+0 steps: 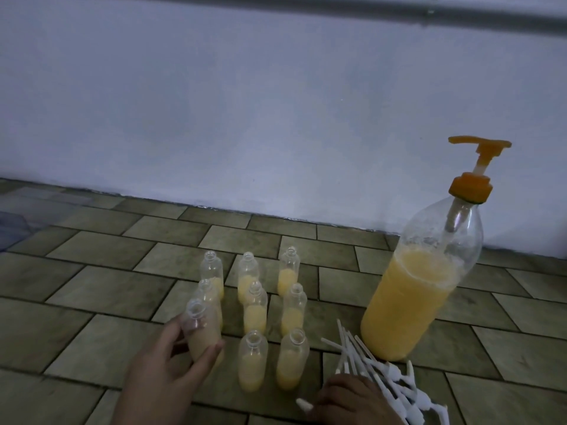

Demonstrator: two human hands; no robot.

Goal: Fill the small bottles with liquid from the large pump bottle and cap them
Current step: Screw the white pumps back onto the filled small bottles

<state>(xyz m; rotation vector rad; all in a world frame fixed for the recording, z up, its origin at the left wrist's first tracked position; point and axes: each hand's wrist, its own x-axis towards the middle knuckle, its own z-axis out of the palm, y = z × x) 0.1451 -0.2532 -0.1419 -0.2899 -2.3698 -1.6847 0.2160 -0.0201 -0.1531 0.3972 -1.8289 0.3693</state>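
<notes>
Several small clear bottles (pixel 255 308), uncapped and part-filled with yellow liquid, stand in rows on the tiled floor. My left hand (pixel 167 372) grips the front-left small bottle (pixel 201 329), which leans slightly. The large pump bottle (pixel 420 286), about half full of yellow liquid and topped by an orange pump (pixel 478 148), stands to the right. A pile of white pump caps with long tubes (pixel 383 378) lies in front of it. My right hand (pixel 349 400) rests on this pile at the bottom edge, fingers curled over a white cap (pixel 303 404).
The floor is olive-brown tile (pixel 92 286). A pale wall (pixel 276 102) rises right behind the bottles, with a grey pipe (pixel 306 4) along its top. A dark shape sits at the far left edge (pixel 12 225).
</notes>
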